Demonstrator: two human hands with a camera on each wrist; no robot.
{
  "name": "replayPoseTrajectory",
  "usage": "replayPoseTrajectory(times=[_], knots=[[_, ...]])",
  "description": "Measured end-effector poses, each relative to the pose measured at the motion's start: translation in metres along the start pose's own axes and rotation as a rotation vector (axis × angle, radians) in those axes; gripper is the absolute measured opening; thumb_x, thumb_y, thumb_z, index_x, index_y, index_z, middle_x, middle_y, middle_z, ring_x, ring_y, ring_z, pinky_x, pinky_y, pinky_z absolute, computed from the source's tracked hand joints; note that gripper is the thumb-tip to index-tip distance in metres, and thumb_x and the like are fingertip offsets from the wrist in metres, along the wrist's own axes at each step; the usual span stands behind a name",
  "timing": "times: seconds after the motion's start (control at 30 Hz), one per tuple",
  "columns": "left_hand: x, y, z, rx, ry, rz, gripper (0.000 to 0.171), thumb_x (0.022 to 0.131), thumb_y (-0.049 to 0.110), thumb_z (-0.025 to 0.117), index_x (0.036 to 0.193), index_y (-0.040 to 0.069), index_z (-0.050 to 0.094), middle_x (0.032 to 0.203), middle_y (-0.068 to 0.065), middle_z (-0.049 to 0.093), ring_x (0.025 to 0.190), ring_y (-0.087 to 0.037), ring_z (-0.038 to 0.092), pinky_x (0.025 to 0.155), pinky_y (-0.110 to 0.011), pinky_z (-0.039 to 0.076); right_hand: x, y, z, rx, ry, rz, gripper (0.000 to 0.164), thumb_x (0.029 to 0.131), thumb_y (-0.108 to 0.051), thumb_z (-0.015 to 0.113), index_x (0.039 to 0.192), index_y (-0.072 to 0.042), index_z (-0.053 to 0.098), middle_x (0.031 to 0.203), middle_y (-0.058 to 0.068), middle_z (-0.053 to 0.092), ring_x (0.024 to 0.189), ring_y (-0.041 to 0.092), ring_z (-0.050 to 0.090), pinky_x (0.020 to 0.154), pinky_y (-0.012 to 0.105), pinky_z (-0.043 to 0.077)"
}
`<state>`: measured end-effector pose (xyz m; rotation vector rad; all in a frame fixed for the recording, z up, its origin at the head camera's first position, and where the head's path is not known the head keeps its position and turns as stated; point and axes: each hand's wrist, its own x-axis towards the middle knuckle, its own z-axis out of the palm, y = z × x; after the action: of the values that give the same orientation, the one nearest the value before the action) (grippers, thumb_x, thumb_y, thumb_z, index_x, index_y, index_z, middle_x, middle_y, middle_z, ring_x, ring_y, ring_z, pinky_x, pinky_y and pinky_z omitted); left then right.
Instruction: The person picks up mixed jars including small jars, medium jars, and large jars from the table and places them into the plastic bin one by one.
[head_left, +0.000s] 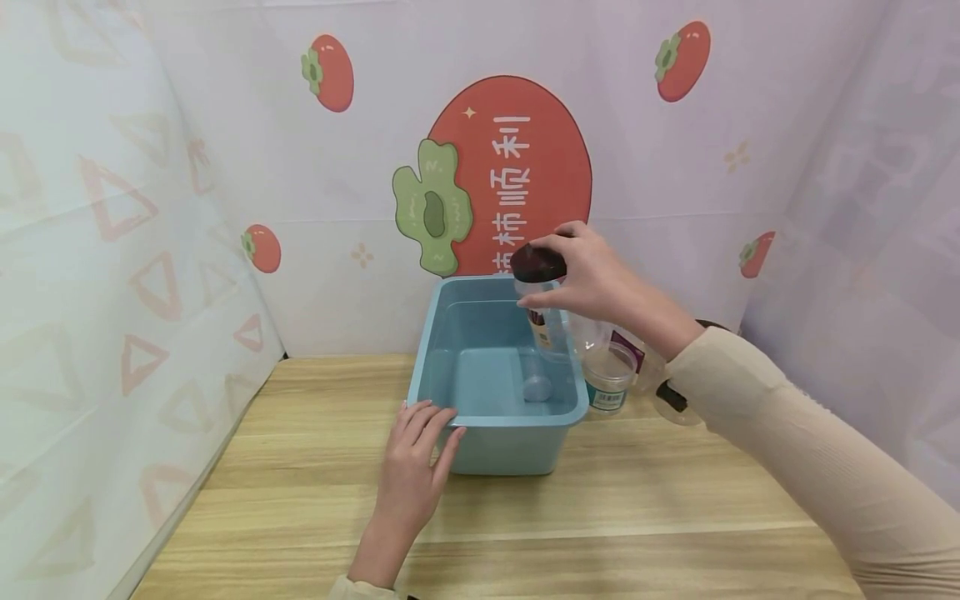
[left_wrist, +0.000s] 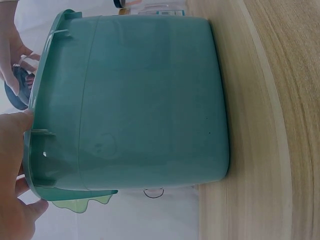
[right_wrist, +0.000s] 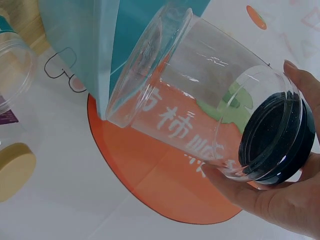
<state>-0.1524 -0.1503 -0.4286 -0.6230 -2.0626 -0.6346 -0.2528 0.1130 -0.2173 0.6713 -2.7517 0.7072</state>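
My right hand (head_left: 588,275) grips a clear plastic jar (right_wrist: 200,95) around its black lid (right_wrist: 277,137), with the thumb on one side and fingers on the other. The jar tilts with its lid up, its lower end over the right side of a blue plastic bin (head_left: 498,446). At the bin's near left corner, my left hand (head_left: 412,462) holds the rim, with fingers over the edge and the thumb against the outer front. A clear round container (head_left: 536,388) shows on the bin's floor.
Right of the bin stands a clear jar with a teal label (head_left: 606,396). More clear containers crowd behind it, partly hidden by my right arm; one has a purple label (head_left: 628,348). A yellowish lid (right_wrist: 17,170) shows there. Printed cloth (head_left: 330,183) surrounds the wooden table (head_left: 315,500).
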Motion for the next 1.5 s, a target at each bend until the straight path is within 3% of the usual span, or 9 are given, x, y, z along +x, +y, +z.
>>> replayPoseTrajectory(times=[1.5], knots=[[0.0,0.0,0.001,-0.005,0.002,-0.003,0.051,0.113,0.041,0.047,0.109,-0.001,0.076,0.105,-0.012,0.073,0.115,-0.037,0.064,0.104,-0.072,0.049,0.013,-0.012,0.016,0.03,-0.008,0.009,0.083,0.082,-0.034,0.093,0.15,-0.004,0.057,0.149,0.022,0.045,0.128,0.036,0.052,0.099,0.051,0.057]])
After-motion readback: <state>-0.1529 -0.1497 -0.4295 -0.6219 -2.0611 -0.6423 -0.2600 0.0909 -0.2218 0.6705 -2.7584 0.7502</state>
